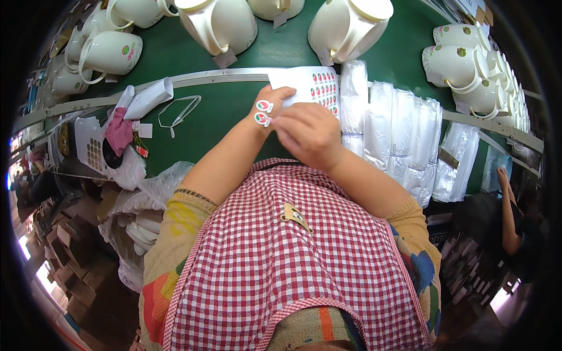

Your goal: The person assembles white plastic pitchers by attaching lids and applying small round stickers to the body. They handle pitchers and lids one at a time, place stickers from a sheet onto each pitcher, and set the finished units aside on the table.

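Two small oval stickers are carried on the left hand near the base of the thumb and the wrist: the upper sticker [264,106] and, just below it, the lower sticker [261,119]. The lower one is placed directly left of the fingertips of the right hand [313,131], with its longer axis turned roughly toward them. The right grip is drawn narrow at the sticker's edge; whether that edge is pinched cannot be told. By the left hand [268,95], the white sticker sheet [301,88] is held at its left edge, under the thumb. The sheet's lower part is hidden by the right hand, so its full length cannot be judged.

Between right fingertips and lower sticker nothing is interposed. Just right of the sheet, clear plastic sleeves [391,123] are stacked in bundles on the green table [199,137]. To the left, a white loop of strap [177,113], a rolled paper [149,98] and a pink cloth [119,131] are found. Beyond a pale rail [228,76], white mugs [225,26] are set out.
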Demonstrator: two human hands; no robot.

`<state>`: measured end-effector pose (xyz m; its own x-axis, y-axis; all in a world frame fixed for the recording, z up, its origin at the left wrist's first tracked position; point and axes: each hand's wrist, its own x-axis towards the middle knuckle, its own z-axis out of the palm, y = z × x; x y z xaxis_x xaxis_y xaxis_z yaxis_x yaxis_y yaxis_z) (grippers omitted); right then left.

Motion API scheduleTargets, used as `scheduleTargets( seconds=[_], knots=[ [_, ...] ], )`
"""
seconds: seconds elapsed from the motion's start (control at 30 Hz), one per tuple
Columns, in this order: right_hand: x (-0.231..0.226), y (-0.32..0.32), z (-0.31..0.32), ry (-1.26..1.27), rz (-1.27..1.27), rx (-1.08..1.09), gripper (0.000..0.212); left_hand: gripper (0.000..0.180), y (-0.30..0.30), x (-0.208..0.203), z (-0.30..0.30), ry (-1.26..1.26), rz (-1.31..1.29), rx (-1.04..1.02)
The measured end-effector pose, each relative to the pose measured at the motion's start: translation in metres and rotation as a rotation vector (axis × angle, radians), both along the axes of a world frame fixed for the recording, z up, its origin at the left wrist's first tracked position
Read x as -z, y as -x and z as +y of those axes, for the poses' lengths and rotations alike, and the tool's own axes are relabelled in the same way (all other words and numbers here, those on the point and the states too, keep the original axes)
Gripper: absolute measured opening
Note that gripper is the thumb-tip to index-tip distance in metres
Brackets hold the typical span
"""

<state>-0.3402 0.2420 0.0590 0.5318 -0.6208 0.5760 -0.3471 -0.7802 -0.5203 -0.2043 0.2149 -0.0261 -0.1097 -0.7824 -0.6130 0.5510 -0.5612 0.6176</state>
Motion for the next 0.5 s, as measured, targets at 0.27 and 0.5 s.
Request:
scheduleTargets(
  seconds=[0.27, 0.5],
  knots=[
    [0.004, -0.020, 0.026, 0.132, 0.140, -0.096, 0.012, 0.028, 0.000, -0.036, 0.008, -0.144, -0.180, 0.070],
    [0.040, 0.061, -0.012, -0.409, -0.131, 0.265, 0.025, 0.048, -0.023, -0.007, 0.034, 0.115, 0.236, 0.048]
  ],
)
